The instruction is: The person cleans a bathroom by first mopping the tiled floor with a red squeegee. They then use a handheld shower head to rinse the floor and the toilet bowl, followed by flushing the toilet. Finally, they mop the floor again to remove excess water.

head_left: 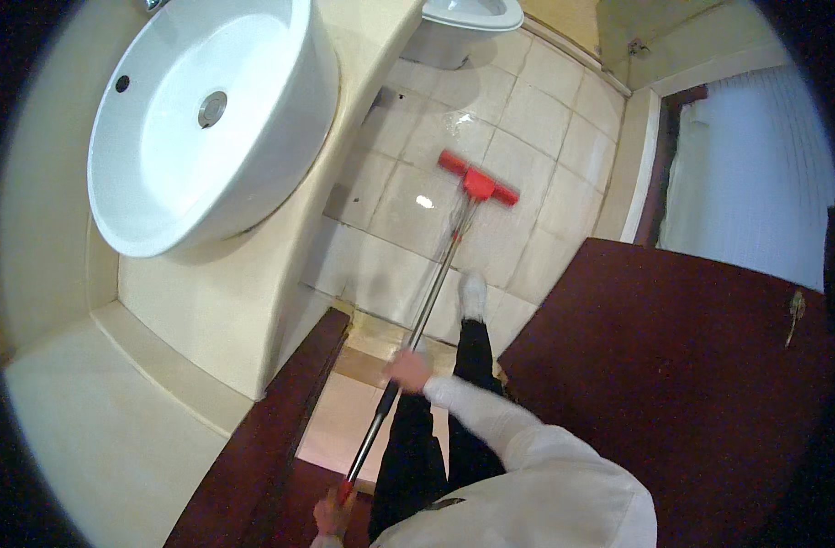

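Note:
A mop with a wide red head (478, 184) and a long metal pole (433, 290) slants from my body out over the tiled floor. Its head rests on wet-looking white tiles, slightly blurred. My right hand (410, 371) is wrapped round the middle of the pole, just above a black grip section (386, 402). Lower down, near the bottom edge of the view, my left hand (331, 513) closes on the pole's red end (345, 491). Both sleeves are white. One of my feet, in a white shoe (472, 294), stands on the tiles beside the pole.
To the left a white round basin (203, 173) sits on a cream counter (194, 315). A white toilet (463, 27) stands at the far end. At the right is a dark red door (655, 356) with a metal handle (795, 315). A dark door frame (280, 420) borders the threshold.

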A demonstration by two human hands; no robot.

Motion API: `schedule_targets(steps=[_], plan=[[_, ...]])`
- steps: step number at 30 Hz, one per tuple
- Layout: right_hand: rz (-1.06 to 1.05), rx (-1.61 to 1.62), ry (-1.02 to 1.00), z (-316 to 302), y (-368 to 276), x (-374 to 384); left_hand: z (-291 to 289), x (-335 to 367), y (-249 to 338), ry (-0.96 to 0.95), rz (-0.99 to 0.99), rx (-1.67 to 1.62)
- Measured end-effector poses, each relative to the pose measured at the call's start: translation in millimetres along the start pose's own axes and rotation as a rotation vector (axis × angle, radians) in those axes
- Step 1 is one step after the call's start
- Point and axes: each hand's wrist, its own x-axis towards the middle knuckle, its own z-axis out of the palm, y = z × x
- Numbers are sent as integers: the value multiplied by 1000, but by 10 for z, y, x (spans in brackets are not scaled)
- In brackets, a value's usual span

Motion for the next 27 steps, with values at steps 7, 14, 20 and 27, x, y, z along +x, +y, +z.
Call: schedule_targets(steps=[7,14,20,27], plan=[[14,-379,-21,-2327,2883,444,-448,1613,2785,171,307,-231],[-6,-177,-66,-2724,2820,549,-723,1573,2986,112,29,-266],[-276,-37,-250,-2535,1750,810,-860,743,2286,133,-72,-248],[-334,-145,-339,-2766,1728,1272,-843,728,2644,22,-218,-438]])
